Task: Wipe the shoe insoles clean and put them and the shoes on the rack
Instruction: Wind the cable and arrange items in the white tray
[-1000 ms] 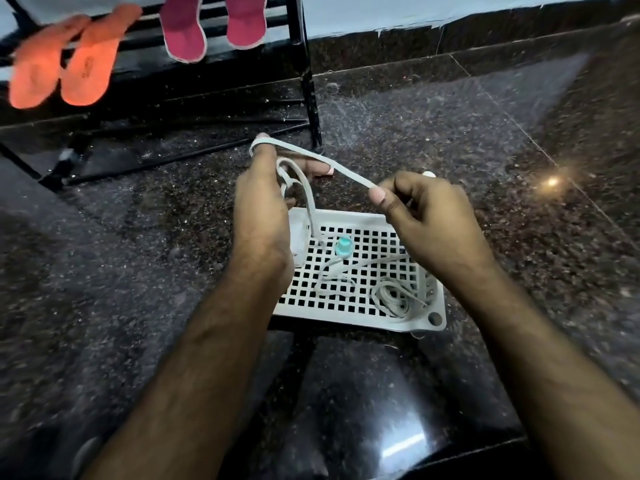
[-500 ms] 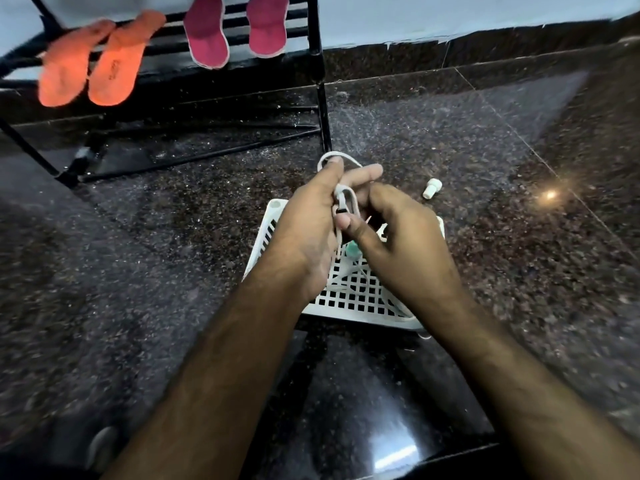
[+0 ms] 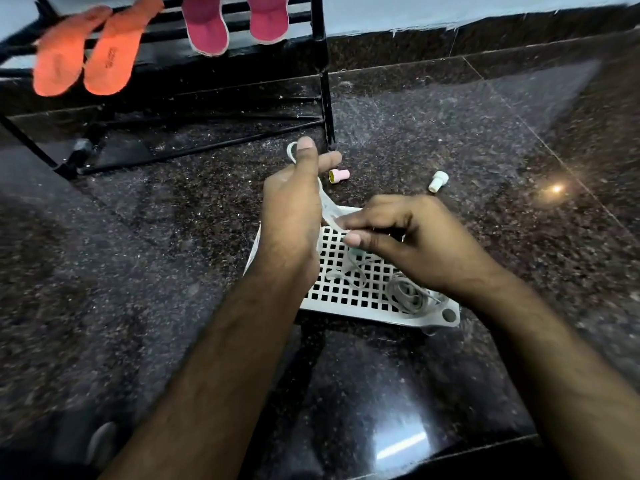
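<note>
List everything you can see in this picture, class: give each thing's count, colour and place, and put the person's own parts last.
Orange insoles: two, on the rack, upper left.
Pink insoles: two, on the rack, top centre.
Rack: one, black metal, standing on the floor at the back.
Perforated tray: one, white, on the floor under the hands.
White lace: one, held between both hands.
Grey lace coil: one, on the tray's right.
Pink cap: one, on the floor.
White cap: one, on the floor.
Floor: dark speckled granite.
Left hand: gripping the lace.
Right hand: pinching the lace.
</note>
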`<act>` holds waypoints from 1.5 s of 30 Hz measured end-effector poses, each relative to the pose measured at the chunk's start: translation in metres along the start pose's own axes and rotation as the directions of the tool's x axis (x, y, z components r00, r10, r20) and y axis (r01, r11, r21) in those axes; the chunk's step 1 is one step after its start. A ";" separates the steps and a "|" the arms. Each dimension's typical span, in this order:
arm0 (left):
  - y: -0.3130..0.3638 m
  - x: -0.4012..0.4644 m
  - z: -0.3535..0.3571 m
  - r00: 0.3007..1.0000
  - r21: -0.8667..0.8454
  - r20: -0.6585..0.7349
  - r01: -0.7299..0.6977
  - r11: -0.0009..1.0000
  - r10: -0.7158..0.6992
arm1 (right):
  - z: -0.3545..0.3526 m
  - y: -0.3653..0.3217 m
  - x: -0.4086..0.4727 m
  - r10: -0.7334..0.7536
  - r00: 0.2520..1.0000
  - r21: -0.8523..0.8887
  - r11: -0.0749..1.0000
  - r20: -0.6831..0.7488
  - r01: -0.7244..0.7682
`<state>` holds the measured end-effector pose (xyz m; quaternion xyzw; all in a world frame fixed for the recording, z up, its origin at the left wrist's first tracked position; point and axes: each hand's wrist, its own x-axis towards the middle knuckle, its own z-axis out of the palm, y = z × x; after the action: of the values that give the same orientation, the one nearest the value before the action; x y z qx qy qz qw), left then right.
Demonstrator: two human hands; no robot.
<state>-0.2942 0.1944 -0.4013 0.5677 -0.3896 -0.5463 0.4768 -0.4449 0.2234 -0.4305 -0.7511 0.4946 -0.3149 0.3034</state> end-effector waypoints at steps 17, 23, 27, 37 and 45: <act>-0.006 -0.003 0.004 0.992 0.109 0.126 -0.036 0.993 0.022 | -0.004 -0.004 -0.001 0.250 0.960 0.030 0.968 -0.124 -0.248; -0.012 0.001 0.008 0.978 0.082 0.193 -0.095 0.992 0.078 | -0.002 -0.005 0.000 0.169 0.984 0.099 0.982 -0.054 -0.163; -0.014 -0.001 0.010 0.965 0.178 0.174 -0.227 0.957 0.197 | 0.000 -0.007 -0.002 0.088 0.985 0.037 0.995 0.150 -0.094; -0.006 0.009 -0.005 0.997 0.040 -0.069 -0.027 0.999 0.029 | -0.004 -0.009 -0.002 0.245 0.969 0.442 0.873 -0.034 -0.205; -0.006 0.017 -0.009 0.984 -0.019 -0.158 0.080 0.997 -0.082 | -0.004 -0.008 0.001 0.197 0.949 0.350 0.931 -0.246 -0.103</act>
<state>-0.2843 0.1809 -0.4121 0.6219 -0.3235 -0.5207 0.4872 -0.4436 0.2248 -0.4217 -0.5971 0.5284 -0.4715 0.3767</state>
